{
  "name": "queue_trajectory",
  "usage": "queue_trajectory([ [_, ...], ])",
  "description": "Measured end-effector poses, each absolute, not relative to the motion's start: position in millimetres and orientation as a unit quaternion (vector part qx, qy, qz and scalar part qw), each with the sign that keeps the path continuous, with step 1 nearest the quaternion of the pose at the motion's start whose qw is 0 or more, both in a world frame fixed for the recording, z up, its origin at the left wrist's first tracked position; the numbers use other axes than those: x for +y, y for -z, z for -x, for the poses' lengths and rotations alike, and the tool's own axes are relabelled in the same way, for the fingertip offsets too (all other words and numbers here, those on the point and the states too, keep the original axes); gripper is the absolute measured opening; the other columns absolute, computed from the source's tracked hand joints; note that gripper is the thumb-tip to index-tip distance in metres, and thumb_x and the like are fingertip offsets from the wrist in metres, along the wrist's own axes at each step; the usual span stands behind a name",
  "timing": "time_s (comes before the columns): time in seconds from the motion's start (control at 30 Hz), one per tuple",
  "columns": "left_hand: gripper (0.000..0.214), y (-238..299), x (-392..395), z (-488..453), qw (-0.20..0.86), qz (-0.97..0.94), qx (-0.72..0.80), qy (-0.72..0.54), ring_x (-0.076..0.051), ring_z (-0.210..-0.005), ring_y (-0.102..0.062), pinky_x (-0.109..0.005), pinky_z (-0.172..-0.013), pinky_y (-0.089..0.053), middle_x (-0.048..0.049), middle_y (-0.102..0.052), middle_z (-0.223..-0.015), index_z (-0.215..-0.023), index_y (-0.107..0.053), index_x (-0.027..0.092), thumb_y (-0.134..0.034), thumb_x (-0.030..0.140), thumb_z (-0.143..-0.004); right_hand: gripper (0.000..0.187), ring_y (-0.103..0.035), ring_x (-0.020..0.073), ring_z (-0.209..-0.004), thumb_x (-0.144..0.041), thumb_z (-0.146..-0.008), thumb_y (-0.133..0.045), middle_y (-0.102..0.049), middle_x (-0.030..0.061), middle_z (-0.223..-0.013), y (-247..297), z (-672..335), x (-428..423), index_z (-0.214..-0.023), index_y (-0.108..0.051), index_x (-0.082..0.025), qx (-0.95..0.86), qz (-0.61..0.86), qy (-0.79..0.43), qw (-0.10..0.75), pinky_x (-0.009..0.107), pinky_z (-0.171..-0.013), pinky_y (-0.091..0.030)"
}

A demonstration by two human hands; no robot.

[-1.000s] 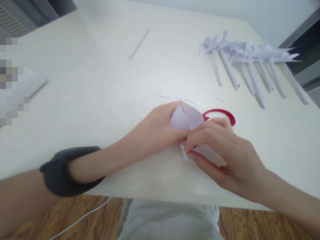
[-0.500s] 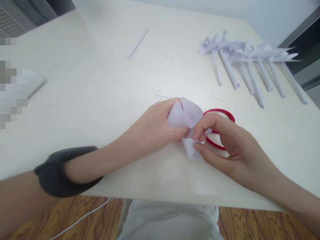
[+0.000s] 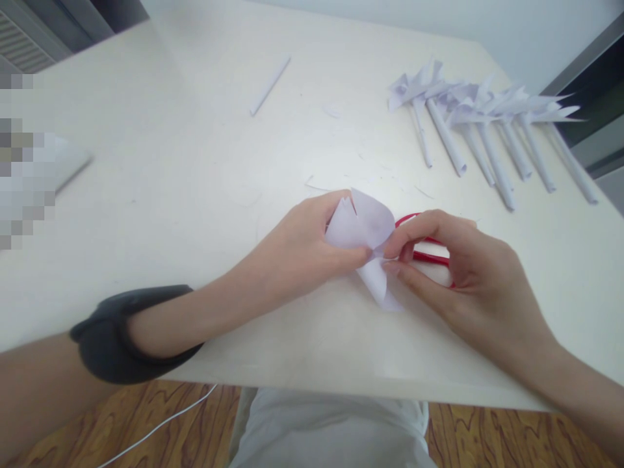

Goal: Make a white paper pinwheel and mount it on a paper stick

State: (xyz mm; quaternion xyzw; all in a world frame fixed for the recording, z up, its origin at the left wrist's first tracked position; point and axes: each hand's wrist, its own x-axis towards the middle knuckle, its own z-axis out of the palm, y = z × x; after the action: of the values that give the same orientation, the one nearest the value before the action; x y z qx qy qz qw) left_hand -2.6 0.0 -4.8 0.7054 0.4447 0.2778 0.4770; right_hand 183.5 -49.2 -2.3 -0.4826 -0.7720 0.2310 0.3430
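A folded white paper piece (image 3: 363, 231) with a curled top and a tail pointing down sits between both hands above the white table (image 3: 195, 195). My left hand (image 3: 297, 250) is closed around its left side, thumb against its waist. My right hand (image 3: 458, 273) pinches the same waist from the right with thumb and forefinger. Red-handled scissors (image 3: 429, 253) lie on the table under my right hand, mostly hidden by the fingers.
Several finished paper flowers on rolled stems (image 3: 487, 123) lie in a row at the back right. A single rolled paper tube (image 3: 270, 84) lies at the back middle. Thin paper scraps (image 3: 322, 185) are scattered beyond my hands. A blurred object sits at the far left edge.
My right hand has shifted from covering the lower paper to pinching its waist, and the paper tail now hangs free below. My left hand has hardly moved.
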Motion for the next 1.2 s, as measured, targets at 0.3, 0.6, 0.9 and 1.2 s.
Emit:
queue_trajectory([
  [0.3, 0.014, 2.1, -1.1, 1.7, 0.451, -0.714, 0.465, -0.268, -0.014, -0.069, -0.064, -0.020, -0.054, -0.046, 0.0055, -0.069, -0.081, -0.087, -0.066, 0.020, -0.061, 0.017, -0.074, 0.019, -0.062, 0.0151, -0.073, -0.006, -0.079, -0.066, -0.070, -0.0050, -0.084, -2.3, -183.1, -49.5, -0.085, -0.062, -0.023, -0.788, 0.516, -0.130, 0.309, 0.037, -0.083, -0.038],
  [0.6, 0.019, 6.3, -0.7, 2.1, 0.496, -0.693, 0.450, -0.266, -0.020, -0.078, -0.068, -0.026, -0.059, -0.051, 0.0025, -0.071, -0.087, -0.091, -0.064, 0.022, -0.061, 0.018, -0.073, 0.019, -0.062, 0.0127, -0.072, -0.004, -0.077, -0.067, -0.067, -0.0055, -0.080, 1.4, -179.8, -49.1, -0.084, -0.059, -0.020, -0.804, 0.507, -0.100, 0.295, 0.037, -0.087, -0.032],
  [0.9, 0.014, 6.3, -0.8, 2.1, 0.495, -0.698, 0.439, -0.273, -0.020, -0.076, -0.068, -0.026, -0.057, -0.051, 0.0026, -0.071, -0.084, -0.086, -0.061, 0.022, -0.063, 0.017, -0.072, 0.019, -0.060, 0.0119, -0.070, -0.006, -0.081, -0.066, -0.068, -0.0057, -0.086, 5.4, -181.8, -50.2, -0.087, -0.058, -0.023, -0.811, 0.508, -0.066, 0.281, 0.034, -0.089, -0.034],
  [1.2, 0.017, 8.4, 0.0, 3.7, 0.503, -0.690, 0.444, -0.272, -0.019, -0.074, -0.068, -0.026, -0.056, -0.052, 0.0049, -0.071, -0.083, -0.089, -0.064, 0.024, -0.065, 0.019, -0.072, 0.023, -0.058, 0.0167, -0.088, -0.007, -0.079, -0.066, -0.067, -0.0039, -0.087, 4.5, -180.2, -50.7, -0.089, -0.054, -0.024, -0.800, 0.523, -0.064, 0.288, 0.031, -0.087, -0.038],
])
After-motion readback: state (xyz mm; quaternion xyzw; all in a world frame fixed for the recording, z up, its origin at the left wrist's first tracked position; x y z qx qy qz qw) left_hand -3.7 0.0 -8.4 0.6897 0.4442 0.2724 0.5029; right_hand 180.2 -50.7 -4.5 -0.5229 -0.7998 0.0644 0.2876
